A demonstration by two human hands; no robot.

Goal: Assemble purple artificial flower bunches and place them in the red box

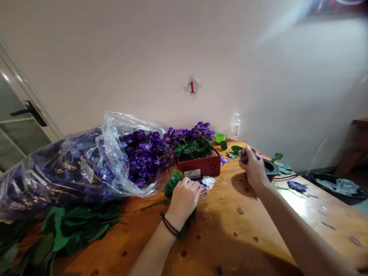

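My left hand (184, 195) is closed low over the table, just in front of a red box (198, 165). From its grip a green stem with round leaves (170, 187) sticks out to the left. Purple petals and a white flower (208, 181) lie by its fingertips; whether they are attached to the stem is unclear. Farther right, my right hand (254, 168) is raised with its fingers pinched around a purple flower (244, 156). Beside that hand stands a round black pot (270, 168), partly hidden behind it.
Bunches of purple flowers fill a clear plastic bag (109, 153) on the left, with loose green leaves (77, 226) before it. A green cup (220, 138) and a clear bottle (235, 127) stand at the back. A black bin (339, 188) is beyond the table's right edge.
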